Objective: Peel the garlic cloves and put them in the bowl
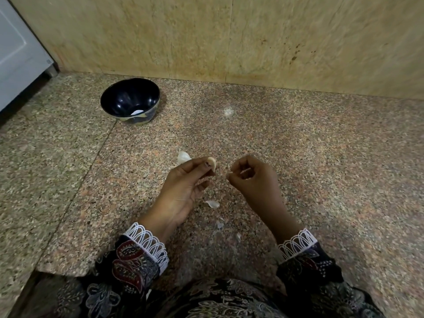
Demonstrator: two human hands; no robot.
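- The left hand (183,182) pinches a pale, mostly bare clove (212,163) between thumb and fingertips, held above the table (298,157).
- The right hand (250,177) is curled, pinching a small bit of skin (230,174) just beside the clove.
- Another clove (183,157) lies beyond the left hand; peel (212,204) lies between the wrists.
- The dark bowl (130,101) sits well apart, far left, near the wall (206,37); the table edge runs at lower left.

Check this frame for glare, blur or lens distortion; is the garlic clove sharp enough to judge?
Head view: soft, even light; one bright glare spot inside the black bowl; wide-angle bending of the wall joints; patterned sleeves blur toward the bottom edge. The garlic clove in the left hand is fairly sharp; the right hand is slightly soft.
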